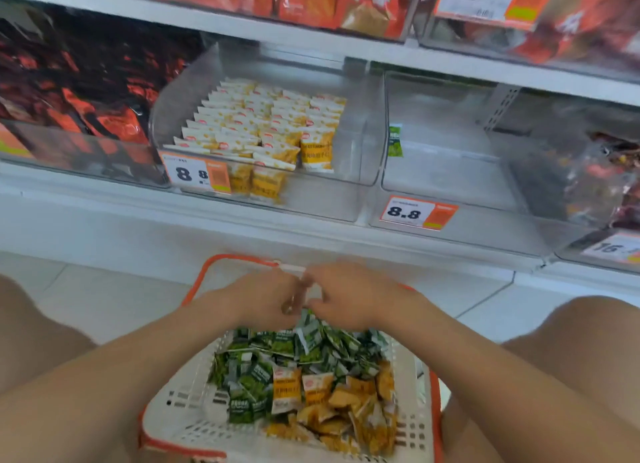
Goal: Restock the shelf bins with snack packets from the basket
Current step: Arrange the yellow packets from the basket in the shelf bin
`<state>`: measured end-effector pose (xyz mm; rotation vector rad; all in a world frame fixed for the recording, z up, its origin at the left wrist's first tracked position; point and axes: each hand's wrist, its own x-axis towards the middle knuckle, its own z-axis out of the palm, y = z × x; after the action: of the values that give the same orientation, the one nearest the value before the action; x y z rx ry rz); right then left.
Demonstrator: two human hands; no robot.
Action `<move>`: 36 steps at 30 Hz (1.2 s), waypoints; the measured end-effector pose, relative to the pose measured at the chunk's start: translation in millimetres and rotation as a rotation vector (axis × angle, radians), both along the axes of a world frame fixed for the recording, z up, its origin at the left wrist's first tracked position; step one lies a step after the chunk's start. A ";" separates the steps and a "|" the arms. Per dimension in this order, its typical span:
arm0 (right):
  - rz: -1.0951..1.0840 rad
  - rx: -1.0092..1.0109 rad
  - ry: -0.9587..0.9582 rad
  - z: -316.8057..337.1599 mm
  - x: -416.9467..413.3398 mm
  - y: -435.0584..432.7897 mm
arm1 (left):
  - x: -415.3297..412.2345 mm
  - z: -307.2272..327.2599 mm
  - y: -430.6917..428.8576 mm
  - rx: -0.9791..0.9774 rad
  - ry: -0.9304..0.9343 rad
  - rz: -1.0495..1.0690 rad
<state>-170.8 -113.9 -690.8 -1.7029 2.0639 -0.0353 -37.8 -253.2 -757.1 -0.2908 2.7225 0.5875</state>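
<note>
Your left hand (266,298) and right hand (356,296) meet over the far end of the basket (180,414), just above the heap of green packets (311,345). Both are smeared by motion. The fingers look bent down toward the heap, but it cannot be told whether either hand has a packet pinched or is only closing on the pile. The basket sits on the floor (104,289) right in front of you, with green packets piled at the far side and yellow packets (346,403) at the near right, the two kinds overlapping where they meet. That mix is the first hazard: a quick scoop near the border could carry a yellow one along, and it would land in the wrong place. The clear bin (450,172) on the right holds only a lone green packet (395,140) against its left wall, so the greens likely belong there. The neighbouring bin (360,144) has neat upright rows of yellow stock (263,123). The packets look small and slick, so an overfull handful may shed some on the lift, back into the basket or onto the floor. Dropping them in loosely would leave a jumble instead of rows, and a careless reach could knock the price tag (417,213) on the bin's front.
</note>
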 end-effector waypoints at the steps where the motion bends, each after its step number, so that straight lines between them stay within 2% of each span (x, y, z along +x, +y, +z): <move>1: 0.105 0.200 0.011 -9.8 2.2 8.3 | 1.0 -17.5 7.9 0.038 -0.085 -0.027; 3: 0.212 0.470 0.077 -30.7 7.5 22.1 | 3.0 -46.4 23.7 0.096 -0.238 -0.065; 4: 0.221 0.521 0.113 -40.0 9.4 26.7 | 4.5 -61.5 31.3 0.117 -0.318 -0.074; 8: 0.165 0.400 0.137 -52.0 10.6 31.5 | 13.9 -118.4 57.5 0.068 -0.530 0.003; 11: 0.149 0.302 0.099 -51.4 8.2 27.5 | 21.2 -150.3 64.9 0.019 -0.549 -0.014; 16: 0.153 0.293 0.105 -56.7 6.3 24.0 | 25.7 -177.9 68.8 0.018 -0.584 -0.007; 26: 0.179 0.293 0.127 -54.2 9.5 19.5 | 23.5 -186.3 72.1 0.002 -0.564 0.159; 29: 0.179 0.287 0.127 -50.0 11.2 19.1 | 18.5 -174.0 72.6 0.111 -0.539 0.185; 36: 0.126 0.210 0.147 -24.5 1.4 19.8 | 2.4 -103.8 43.9 0.429 -0.257 0.365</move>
<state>-169.4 -94.0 -715.3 -1.7440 1.9782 0.3441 -35.4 -209.3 -860.9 -0.7015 2.2375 1.1241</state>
